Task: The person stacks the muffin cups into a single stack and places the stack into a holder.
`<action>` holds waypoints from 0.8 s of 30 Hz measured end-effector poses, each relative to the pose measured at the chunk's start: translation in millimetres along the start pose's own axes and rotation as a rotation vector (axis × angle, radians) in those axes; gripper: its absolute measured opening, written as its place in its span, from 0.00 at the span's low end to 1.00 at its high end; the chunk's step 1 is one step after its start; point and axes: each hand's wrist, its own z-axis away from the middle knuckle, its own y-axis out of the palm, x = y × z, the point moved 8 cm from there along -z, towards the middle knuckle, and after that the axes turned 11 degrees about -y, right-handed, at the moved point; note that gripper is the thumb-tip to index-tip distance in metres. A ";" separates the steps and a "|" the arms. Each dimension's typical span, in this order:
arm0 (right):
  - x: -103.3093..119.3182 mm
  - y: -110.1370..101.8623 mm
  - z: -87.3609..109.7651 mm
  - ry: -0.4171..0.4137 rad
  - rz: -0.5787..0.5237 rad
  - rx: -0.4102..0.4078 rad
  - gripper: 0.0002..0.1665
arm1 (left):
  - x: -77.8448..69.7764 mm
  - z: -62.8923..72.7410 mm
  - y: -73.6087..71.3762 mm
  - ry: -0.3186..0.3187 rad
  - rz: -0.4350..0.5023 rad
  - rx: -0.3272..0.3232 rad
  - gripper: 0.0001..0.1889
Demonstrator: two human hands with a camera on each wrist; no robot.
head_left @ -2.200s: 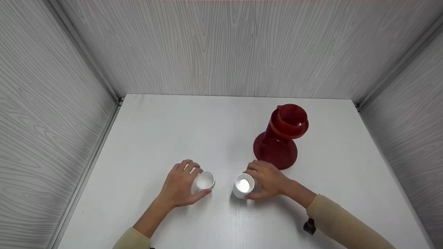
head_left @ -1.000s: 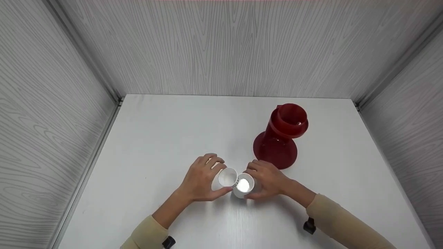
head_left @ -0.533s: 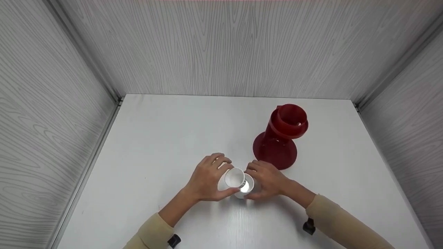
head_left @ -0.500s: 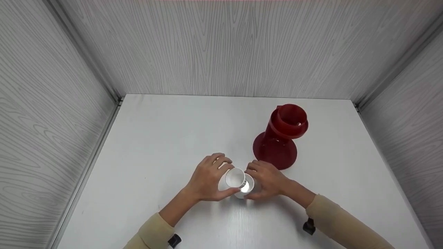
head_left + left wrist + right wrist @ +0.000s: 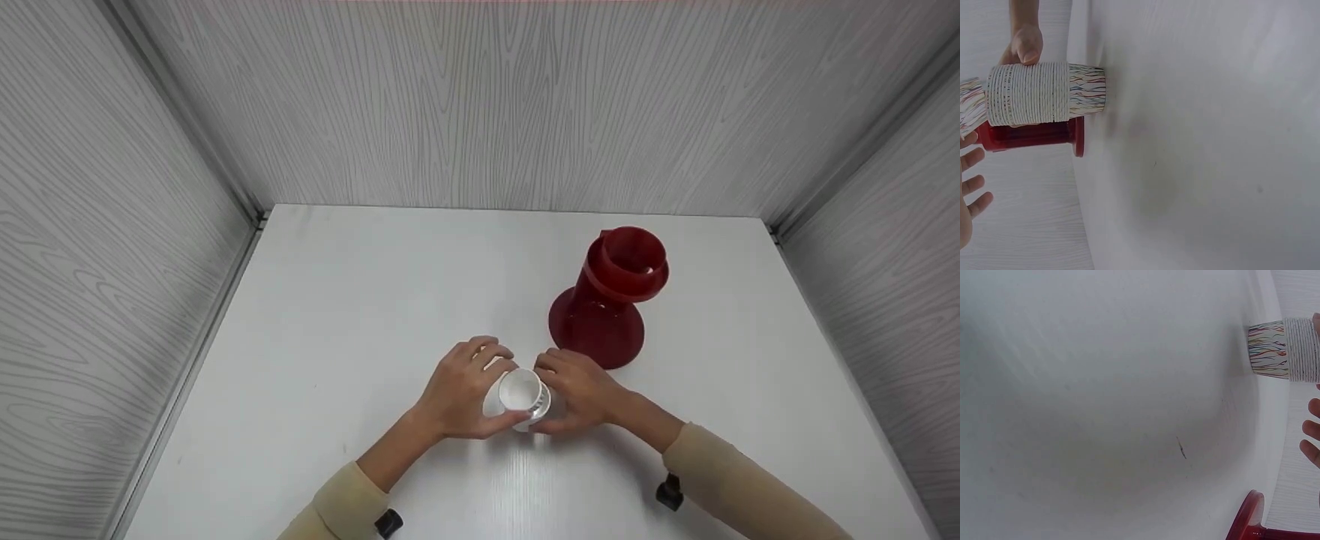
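Observation:
A tall stack of nested paper cups (image 5: 1030, 93) stands upright on the white table, its lowest cup printed with coloured wavy lines. My right hand (image 5: 581, 390) grips the side of this stack. Over its mouth, my left hand (image 5: 463, 390) holds another white paper cup (image 5: 520, 388) between thumb and fingers. In the left wrist view this upper cup is slightly tilted, its narrow end at the top of the stack. Whether more cups are nested in it cannot be told. In the head view it hides most of the stack's mouth.
Behind the right hand stands a red plastic stand (image 5: 600, 326) with a round base and a ring-shaped top. The white table (image 5: 360, 285) is bordered by grey wood-grain panels (image 5: 480, 105) at the back and both sides.
My left hand has carried its cup rightward from beside the stack to over the stack's mouth. The right hand and its stack have stayed in place.

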 end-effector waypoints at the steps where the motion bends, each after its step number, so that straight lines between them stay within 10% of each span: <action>1: -0.2 0.2 0.1 0.001 -0.002 0.001 0.36 | -0.2 -0.2 0.9 -0.001 0.003 0.004 0.30; 24: 2.4 -3.5 -2.3 -0.021 0.008 -0.025 0.33 | -3.7 -0.5 16.0 0.027 -0.064 0.031 0.31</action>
